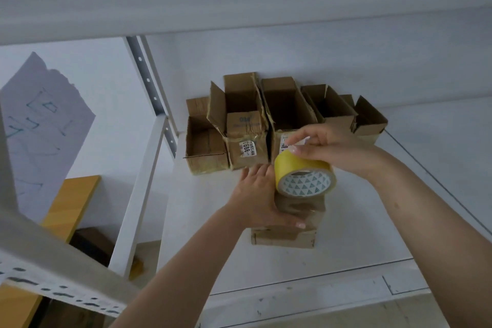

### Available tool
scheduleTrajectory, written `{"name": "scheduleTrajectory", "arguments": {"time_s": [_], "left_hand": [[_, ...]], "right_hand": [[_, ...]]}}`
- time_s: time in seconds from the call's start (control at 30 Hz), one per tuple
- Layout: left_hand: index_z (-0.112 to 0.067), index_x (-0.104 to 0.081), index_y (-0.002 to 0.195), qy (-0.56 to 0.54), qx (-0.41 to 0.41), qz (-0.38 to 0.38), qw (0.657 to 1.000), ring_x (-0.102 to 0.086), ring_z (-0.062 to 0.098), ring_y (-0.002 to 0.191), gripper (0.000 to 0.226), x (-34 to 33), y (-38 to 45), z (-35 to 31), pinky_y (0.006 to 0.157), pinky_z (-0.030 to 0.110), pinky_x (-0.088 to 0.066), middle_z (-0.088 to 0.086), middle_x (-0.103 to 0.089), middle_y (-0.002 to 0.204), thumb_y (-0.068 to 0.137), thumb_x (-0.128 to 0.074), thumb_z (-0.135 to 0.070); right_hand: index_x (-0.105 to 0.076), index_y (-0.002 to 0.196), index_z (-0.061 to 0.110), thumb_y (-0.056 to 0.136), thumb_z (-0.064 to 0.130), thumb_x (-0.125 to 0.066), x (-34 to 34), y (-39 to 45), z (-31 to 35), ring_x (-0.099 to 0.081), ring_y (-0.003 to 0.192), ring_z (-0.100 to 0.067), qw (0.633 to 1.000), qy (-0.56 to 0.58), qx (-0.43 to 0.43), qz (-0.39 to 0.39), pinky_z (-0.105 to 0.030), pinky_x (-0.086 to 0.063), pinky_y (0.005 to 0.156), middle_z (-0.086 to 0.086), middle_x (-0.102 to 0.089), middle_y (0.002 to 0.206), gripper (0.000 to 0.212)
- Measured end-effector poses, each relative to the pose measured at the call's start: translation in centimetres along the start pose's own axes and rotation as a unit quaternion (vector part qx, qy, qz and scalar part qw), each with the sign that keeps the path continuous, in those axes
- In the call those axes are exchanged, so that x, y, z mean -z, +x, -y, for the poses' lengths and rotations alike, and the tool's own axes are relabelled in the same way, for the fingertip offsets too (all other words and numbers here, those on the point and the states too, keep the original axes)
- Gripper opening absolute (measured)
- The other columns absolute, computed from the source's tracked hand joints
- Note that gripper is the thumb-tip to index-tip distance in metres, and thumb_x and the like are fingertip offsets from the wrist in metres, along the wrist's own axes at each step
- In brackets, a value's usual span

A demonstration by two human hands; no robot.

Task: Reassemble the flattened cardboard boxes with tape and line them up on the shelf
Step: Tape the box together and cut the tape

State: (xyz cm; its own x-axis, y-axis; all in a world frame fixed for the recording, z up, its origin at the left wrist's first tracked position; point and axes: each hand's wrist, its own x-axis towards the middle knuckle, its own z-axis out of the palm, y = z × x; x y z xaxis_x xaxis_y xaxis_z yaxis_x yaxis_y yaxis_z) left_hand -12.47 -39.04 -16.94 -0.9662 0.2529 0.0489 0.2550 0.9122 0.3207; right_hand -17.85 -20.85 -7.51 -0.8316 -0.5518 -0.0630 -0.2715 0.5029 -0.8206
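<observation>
On the white shelf (266,269), a small cardboard box (286,231) lies near the front edge, its top already glossy with tape. The person's left hand (257,196) cups its left side, thumb curled across the near top edge. The right hand (327,145) pinches the yellow tape roll (304,177) from above, holding it just over the box.

Further back, a row of open boxes (279,120) stands against the wall, flaps up.

The box looks light and thin-walled, likely to slide on the smooth shelf and to dent if squeezed, so a hold along its edges and corners seems wisest. The taped faces are probably slick.
</observation>
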Motion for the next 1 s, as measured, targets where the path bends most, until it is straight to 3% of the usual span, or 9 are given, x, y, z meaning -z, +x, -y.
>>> {"name": "scheduleTrajectory", "arguments": {"time_s": [0.1, 0.2, 0.3, 0.33, 0.4, 0.47, 0.67, 0.83, 1.0], "left_hand": [[-0.021, -0.027, 0.15, 0.024, -0.008, -0.006, 1.0, -0.028, 0.021, 0.135, 0.121, -0.3, 0.1, 0.3, 0.117, 0.038, -0.021, -0.001, -0.035, 0.147, 0.056, -0.067, -0.084], [-0.023, -0.029, 0.149, 0.046, -0.02, -0.003, 0.999, -0.03, 0.021, 0.13, 0.115, -0.3, 0.2, 0.2, 0.112, 0.035, -0.024, -0.001, -0.037, 0.143, 0.059, -0.065, -0.083], [-0.023, -0.027, 0.15, 0.065, -0.03, 0.006, 0.997, -0.03, 0.023, 0.13, 0.111, -0.2, 0.3, 0.3, 0.112, 0.035, -0.024, 0.001, -0.035, 0.144, 0.063, -0.062, -0.083], [-0.022, -0.027, 0.15, 0.069, -0.033, 0.009, 0.997, -0.03, 0.023, 0.131, 0.111, -0.1, 0.3, 0.4, 0.112, 0.036, -0.025, 0.002, -0.035, 0.144, 0.064, -0.061, -0.084], [-0.021, -0.027, 0.149, 0.069, -0.035, 0.01, 0.997, -0.032, 0.024, 0.132, 0.111, 0.0, 0.3, 0.5, 0.112, 0.037, -0.027, 0.001, -0.037, 0.145, 0.063, -0.06, -0.085], [-0.023, -0.026, 0.148, 0.069, -0.037, 0.01, 0.997, -0.033, 0.023, 0.132, 0.111, 0.1, 0.3, 0.4, 0.112, 0.037, -0.027, -0.001, -0.037, 0.144, 0.063, -0.06, -0.085], [-0.025, -0.025, 0.149, 0.065, -0.037, 0.007, 0.997, -0.032, 0.021, 0.131, 0.11, 0.0, 0.3, 0.4, 0.112, 0.036, -0.026, -0.002, -0.036, 0.145, 0.063, -0.059, -0.085], [-0.024, -0.024, 0.148, 0.062, -0.045, 0.005, 0.997, -0.032, 0.021, 0.13, 0.11, 0.0, 0.2, 0.4, 0.112, 0.036, -0.025, -0.002, -0.036, 0.145, 0.064, -0.058, -0.085], [-0.023, -0.02, 0.151, 0.084, -0.045, 0.023, 0.995, -0.029, 0.023, 0.136, 0.112, 0.3, 0.2, 0.1, 0.118, 0.04, -0.017, -0.001, -0.032, 0.149, 0.066, -0.056, -0.085]], "right_hand": [[-0.076, 0.084, 0.037, 0.067, 0.074, -0.061, 0.2, -1.1, -2.5, -0.066, 0.098, -0.015, 0.997, 0.081, -0.002, 0.004, -0.039, -0.046, 0.096, 0.011, -0.073, 0.089, 0.043], [-0.073, 0.066, 0.017, 0.08, 0.058, -0.06, -1.4, -1.7, -4.1, -0.069, 0.076, -0.022, 0.981, 0.191, 0.018, -0.005, -0.032, -0.049, 0.085, -0.006, -0.071, 0.069, 0.046], [-0.068, 0.074, 0.001, 0.061, 0.073, -0.072, -1.9, -1.1, -3.6, -0.069, 0.071, -0.023, 0.98, 0.176, 0.011, -0.09, -0.031, -0.052, 0.071, -0.02, -0.068, 0.075, 0.074], [-0.065, 0.071, 0.002, 0.054, 0.077, -0.072, -1.7, -1.0, -3.2, -0.067, 0.066, -0.022, 0.984, 0.146, 0.013, -0.102, -0.03, -0.05, 0.066, -0.019, -0.066, 0.07, 0.077], [-0.061, 0.052, 0.021, 0.048, 0.079, -0.067, -0.8, -1.2, -2.5, -0.063, 0.054, -0.013, 0.99, 0.088, -0.008, -0.107, -0.023, -0.045, 0.055, 0.0, -0.061, 0.055, 0.059], [-0.059, 0.045, 0.027, 0.051, 0.075, -0.065, 0.7, -1.9, -2.5, -0.061, 0.047, -0.006, 0.993, 0.036, -0.048, -0.106, -0.018, -0.042, 0.049, 0.008, -0.058, 0.048, 0.049], [-0.056, 0.042, 0.021, 0.076, 0.05, -0.075, 2.5, -4.0, -7.2, -0.057, 0.044, -0.007, 0.985, -0.034, -0.127, -0.113, -0.026, -0.041, 0.056, 0.007, -0.052, 0.043, 0.048], [-0.05, 0.053, 0.013, 0.078, 0.041, -0.076, 0.6, -4.2, -10.5, -0.053, 0.053, -0.021, 0.982, 0.027, -0.143, -0.117, -0.032, -0.04, 0.057, -0.006, -0.046, 0.054, 0.046], [-0.047, 0.047, 0.018, 0.081, 0.039, -0.075, -0.8, -3.9, -11.3, -0.05, 0.049, -0.018, 0.98, 0.043, -0.143, -0.131, -0.026, -0.037, 0.051, -0.003, -0.044, 0.05, 0.048]]}}
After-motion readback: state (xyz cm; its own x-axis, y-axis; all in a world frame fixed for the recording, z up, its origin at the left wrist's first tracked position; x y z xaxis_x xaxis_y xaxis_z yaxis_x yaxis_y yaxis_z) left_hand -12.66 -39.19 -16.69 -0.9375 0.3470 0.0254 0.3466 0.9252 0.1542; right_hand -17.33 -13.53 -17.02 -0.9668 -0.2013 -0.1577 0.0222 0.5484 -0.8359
